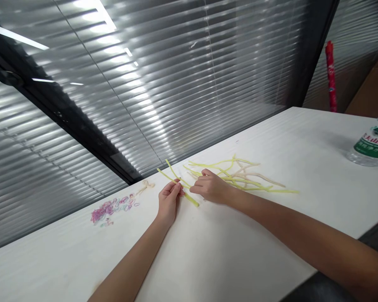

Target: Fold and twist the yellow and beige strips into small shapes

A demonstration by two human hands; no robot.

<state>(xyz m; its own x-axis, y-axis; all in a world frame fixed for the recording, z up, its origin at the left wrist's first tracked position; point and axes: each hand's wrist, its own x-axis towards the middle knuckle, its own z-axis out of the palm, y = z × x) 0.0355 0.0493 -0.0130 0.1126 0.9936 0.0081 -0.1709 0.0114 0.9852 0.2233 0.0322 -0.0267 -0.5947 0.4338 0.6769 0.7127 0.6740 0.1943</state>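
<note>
My left hand [169, 202] is closed, pinching yellow pipe cleaners [192, 200] between thumb and fingers. Two thin ends stick out above the fingers, and a thicker end points down to the right. Just to the right, my right hand [209, 187] has its fingers pinched together at the tip of a yellow strand running from the left hand. Behind and beside the right hand lies a loose spread of yellow and beige pipe cleaners [255, 183], partly hidden by that hand.
Left of my hands, a heap of small coloured rubber bands [104, 211] lies on the white table [66, 256], near a twisted beige piece [147, 185]. A water bottle [372, 144] stands at the right. Beyond the far edge are window blinds [182, 79] and a red tube [331, 79].
</note>
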